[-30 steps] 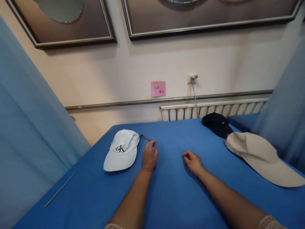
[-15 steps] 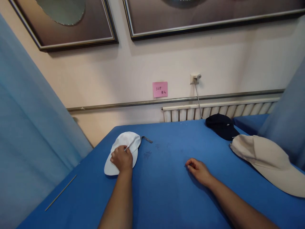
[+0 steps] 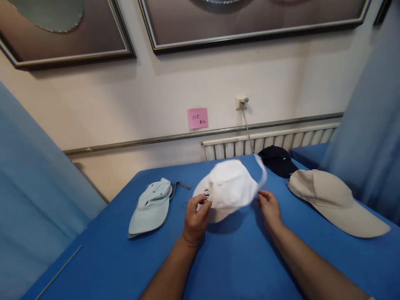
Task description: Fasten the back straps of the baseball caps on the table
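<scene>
A white baseball cap is held above the blue-covered table, its brim toward the left and its loose strap blurred at the upper right. My left hand is closed on the brim side, near a small dark mark on the front. At the opposite edge, the curled fingers of my right hand pinch the cap close to where the strap begins. To the left lies a pale green cap with a small dark logo and a grey strap, its brim pointing toward me. Neither hand touches it.
A beige long-brimmed cap lies on the right, with a black cap behind it. On the left edge of the blue cover rests a thin stick. Blue curtains hang on both sides, and a radiator stands behind.
My left hand has lifted the white cap and carried it right, uncovering the pale green cap. My right hand has met the white cap's edge. The view has shifted slightly right.
</scene>
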{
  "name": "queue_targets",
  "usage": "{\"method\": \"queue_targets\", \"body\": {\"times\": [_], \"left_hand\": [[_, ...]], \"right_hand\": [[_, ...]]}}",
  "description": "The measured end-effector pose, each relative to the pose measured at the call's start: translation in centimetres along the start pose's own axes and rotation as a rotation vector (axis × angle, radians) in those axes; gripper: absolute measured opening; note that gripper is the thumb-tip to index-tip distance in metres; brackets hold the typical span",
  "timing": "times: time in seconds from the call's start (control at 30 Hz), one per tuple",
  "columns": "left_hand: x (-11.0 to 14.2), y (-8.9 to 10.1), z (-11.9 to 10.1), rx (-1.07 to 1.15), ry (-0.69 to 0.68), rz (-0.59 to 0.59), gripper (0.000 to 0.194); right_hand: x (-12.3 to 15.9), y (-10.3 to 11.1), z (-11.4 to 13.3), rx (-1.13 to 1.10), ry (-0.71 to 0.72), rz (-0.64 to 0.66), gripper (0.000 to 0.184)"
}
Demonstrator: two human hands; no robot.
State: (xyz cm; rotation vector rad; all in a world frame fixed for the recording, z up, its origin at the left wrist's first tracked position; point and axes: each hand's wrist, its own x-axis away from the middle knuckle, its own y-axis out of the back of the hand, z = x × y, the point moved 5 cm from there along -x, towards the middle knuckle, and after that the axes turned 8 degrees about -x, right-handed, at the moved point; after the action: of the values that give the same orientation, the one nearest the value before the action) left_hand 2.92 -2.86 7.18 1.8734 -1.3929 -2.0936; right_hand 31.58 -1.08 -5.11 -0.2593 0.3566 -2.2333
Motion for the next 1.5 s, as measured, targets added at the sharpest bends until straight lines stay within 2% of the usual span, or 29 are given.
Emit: {"method": "queue_targets", "body": {"times": [0.07,0.17,0.23,0.33,0.47,0.57,0.63,0.73,0.8,0.9,1.0,1.1,1.23,1.37,1.5], "left_hand": [[0.2,-1.7,-0.2,0.043,0.025,0.098,0.023],[0.2,-3.6,0.7,0.083,0.098,0.180,0.023],[-0.1,-4.6,1.8,0.067,0.172,0.206,0.022],[-1.4,-5.7,3.2,0.059,0.244,0.168,0.020],[-3.9,-7.6,5.1,0.148,0.325,0.105,0.019],[-4.5,-8.8,6.1,0.167,0.400,0.086,0.028],[-3.5,-9.0,6.2,0.172,0.450,0.074,0.039],[-0.8,-8.5,5.9,0.164,0.555,0.078,0.049],[1.0,-8.2,5.7,0.132,0.644,0.120,0.053],[2.8,-8.6,5.4,0.161,0.755,0.266,0.053],[3.1,-9.5,4.9,0.250,0.693,0.383,0.042],[2.8,-10.2,5.0,0.292,0.583,0.357,0.034],[2.5,-11.0,6.3,0.317,0.591,0.296,0.037],[1.0,-11.7,7.0,0.283,0.570,0.266,0.037],[-0.8,-12.9,7.0,0.289,0.546,0.258,0.034]], "right_hand": [[-1.4,1.5,0.6,-0.089,-0.042,-0.124,0.031],[-2.8,2.4,0.9,-0.106,-0.071,-0.145,0.027],[-3.1,2.3,0.7,-0.090,-0.079,-0.107,0.025],[-3.0,1.4,0.3,-0.013,-0.064,-0.026,0.024],[-2.4,-0.4,-0.2,0.187,0.000,0.132,0.022],[-1.8,-1.3,-0.3,0.368,0.068,0.245,0.016],[-1.3,-1.7,-0.3,0.476,0.109,0.296,0.018],[-0.7,-2.0,-0.4,0.589,0.148,0.327,0.024],[-0.4,-2.3,-0.3,0.662,0.167,0.335,0.030],[0.1,-3.2,0.0,0.865,0.234,0.360,0.040],[0.4,-4.6,0.4,1.098,0.305,0.398,0.041],[0.1,-5.8,0.7,1.204,0.316,0.423,0.025],[0.1,-6.0,1.3,1.226,0.327,0.427,0.018],[1.3,-4.7,2.1,1.222,0.366,0.428,0.017],[2.9,-3.8,2.0,1.049,0.370,0.564,0.015]]}}
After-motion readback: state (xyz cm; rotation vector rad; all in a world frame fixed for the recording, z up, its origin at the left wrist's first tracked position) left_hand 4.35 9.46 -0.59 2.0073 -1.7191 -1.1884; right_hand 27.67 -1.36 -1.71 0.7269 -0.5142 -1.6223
